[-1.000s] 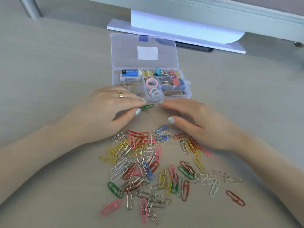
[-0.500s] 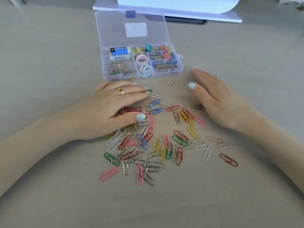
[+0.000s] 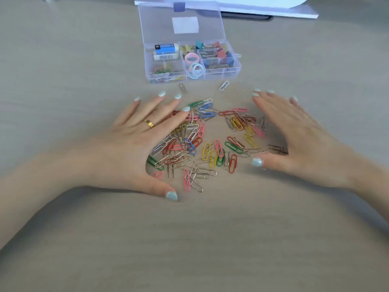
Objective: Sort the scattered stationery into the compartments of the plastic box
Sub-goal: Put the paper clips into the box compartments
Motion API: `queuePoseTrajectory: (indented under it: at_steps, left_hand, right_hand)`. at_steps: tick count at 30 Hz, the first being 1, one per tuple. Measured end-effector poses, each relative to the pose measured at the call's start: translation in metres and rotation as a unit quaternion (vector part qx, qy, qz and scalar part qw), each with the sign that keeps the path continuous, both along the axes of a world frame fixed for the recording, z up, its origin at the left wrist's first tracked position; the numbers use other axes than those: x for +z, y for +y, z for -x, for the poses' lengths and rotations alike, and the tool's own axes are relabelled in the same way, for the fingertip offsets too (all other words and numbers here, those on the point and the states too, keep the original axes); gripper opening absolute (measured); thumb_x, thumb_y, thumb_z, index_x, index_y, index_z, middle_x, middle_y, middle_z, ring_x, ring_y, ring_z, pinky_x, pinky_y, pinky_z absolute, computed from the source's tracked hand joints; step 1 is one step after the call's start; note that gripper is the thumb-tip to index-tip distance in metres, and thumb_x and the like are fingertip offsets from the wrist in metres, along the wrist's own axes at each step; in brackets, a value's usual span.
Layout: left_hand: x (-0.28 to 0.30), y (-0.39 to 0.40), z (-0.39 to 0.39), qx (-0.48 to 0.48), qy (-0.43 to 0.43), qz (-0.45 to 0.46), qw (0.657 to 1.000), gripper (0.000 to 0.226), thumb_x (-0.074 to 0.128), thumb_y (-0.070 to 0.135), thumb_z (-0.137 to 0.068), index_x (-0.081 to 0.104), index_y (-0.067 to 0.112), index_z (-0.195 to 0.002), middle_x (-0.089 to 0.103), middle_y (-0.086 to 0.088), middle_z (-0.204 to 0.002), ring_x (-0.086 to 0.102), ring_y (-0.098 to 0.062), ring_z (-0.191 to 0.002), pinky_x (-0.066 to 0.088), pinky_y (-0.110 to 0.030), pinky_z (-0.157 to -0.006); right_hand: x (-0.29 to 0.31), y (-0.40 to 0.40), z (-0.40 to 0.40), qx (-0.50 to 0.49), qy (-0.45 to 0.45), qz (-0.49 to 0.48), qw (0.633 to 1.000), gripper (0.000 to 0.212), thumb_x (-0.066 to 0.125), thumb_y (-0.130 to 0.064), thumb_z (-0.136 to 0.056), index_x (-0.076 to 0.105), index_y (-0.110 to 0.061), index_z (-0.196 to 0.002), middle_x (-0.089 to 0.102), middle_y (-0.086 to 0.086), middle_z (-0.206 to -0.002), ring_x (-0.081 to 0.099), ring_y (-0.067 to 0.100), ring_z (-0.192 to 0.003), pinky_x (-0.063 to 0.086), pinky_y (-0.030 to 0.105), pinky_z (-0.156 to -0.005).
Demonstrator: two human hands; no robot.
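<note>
Seen from the head camera looking down, two bare hands lie flat on a pale wood-grain table (image 3: 63,60), flanking a loose heap of coloured paper clips (image 3: 207,142). The left hand (image 3: 134,144), wearing a gold ring (image 3: 149,123), has its fingers spread and straight, its thumb curving round the near edge of the heap; it grasps nothing. The right hand (image 3: 294,140), slightly blurred, is likewise flat with relaxed fingers and holds nothing, its thumb pointing in towards the clips.

Just beyond the heap stands the clear plastic box (image 3: 236,72), lid open and lying back. Its compartments hold an eraser (image 3: 166,51), pastel rings (image 3: 192,64), binder clips (image 3: 214,52) and, at front left, some paper clips already. Two stray clips (image 3: 182,88) lie between heap and box.

The step in hand appears to be herding the clips together. It would go best with both palms kept low against the table and swept inward evenly, so thin wires do not slip under the fingers, and with the two strays gathered in too. The front-left compartment looks the right place for them.

At the far edge, a white stand or base (image 3: 252,9) is partly visible; little else of the room shows.
</note>
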State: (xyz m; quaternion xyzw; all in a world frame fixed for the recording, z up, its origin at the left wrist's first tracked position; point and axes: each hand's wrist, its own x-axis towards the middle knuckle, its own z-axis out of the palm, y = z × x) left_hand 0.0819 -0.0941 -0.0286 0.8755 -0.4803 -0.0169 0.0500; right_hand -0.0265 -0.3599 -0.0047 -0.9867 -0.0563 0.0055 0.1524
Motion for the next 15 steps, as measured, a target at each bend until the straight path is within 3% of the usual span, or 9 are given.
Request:
queuePoseTrajectory:
  at_steps: [3, 8, 12, 15]
  left_hand:
    - [-0.007, 0.005, 0.007, 0.033, -0.006, -0.023, 0.999, 0.123, 0.060, 0.081, -0.051, -0.012, 0.038, -0.141, -0.001, 0.007, -0.154, -0.006, -0.013, -0.139, -0.002, -0.037, -0.112]
    - [0.009, -0.018, 0.013, 0.048, 0.057, 0.013, 0.997, 0.118, 0.016, 0.098, -0.043, -0.021, 0.038, -0.137, -0.020, 0.020, -0.146, -0.027, 0.001, -0.130, -0.014, -0.025, -0.107]
    - [0.005, -0.039, 0.008, 0.054, 0.040, 0.031, 0.997, 0.110, 0.013, 0.091, -0.053, -0.011, 0.031, -0.142, -0.009, 0.014, -0.152, -0.017, 0.001, -0.132, -0.009, -0.023, -0.106]
    - [0.003, -0.044, -0.008, 0.074, 0.030, 0.045, 0.996, 0.099, 0.011, 0.084, -0.062, -0.008, 0.029, -0.143, -0.004, 0.012, -0.153, -0.011, 0.001, -0.133, -0.004, -0.022, -0.105]
  right_hand:
    - [-0.004, -0.007, 0.020, -0.034, 0.063, 0.038, 0.997, 0.116, 0.020, -0.096, -0.049, -0.012, -0.033, -0.141, -0.015, -0.024, -0.147, -0.017, -0.009, -0.134, -0.010, 0.024, -0.113]
    - [-0.007, 0.002, 0.017, -0.035, 0.067, 0.055, 0.996, 0.122, 0.021, -0.095, -0.047, -0.013, -0.028, -0.143, -0.019, -0.021, -0.147, -0.019, -0.009, -0.133, -0.010, 0.025, -0.113]
    - [-0.012, 0.023, -0.012, 0.000, 0.036, 0.043, 0.998, 0.121, 0.015, -0.095, -0.049, -0.010, -0.024, -0.144, -0.018, -0.019, -0.145, -0.016, -0.007, -0.135, -0.009, 0.028, -0.114]
    - [-0.013, 0.025, -0.042, 0.000, 0.017, 0.030, 0.999, 0.116, 0.019, -0.090, -0.054, -0.005, -0.022, -0.145, -0.006, -0.015, -0.151, -0.009, -0.005, -0.135, -0.008, 0.027, -0.113]
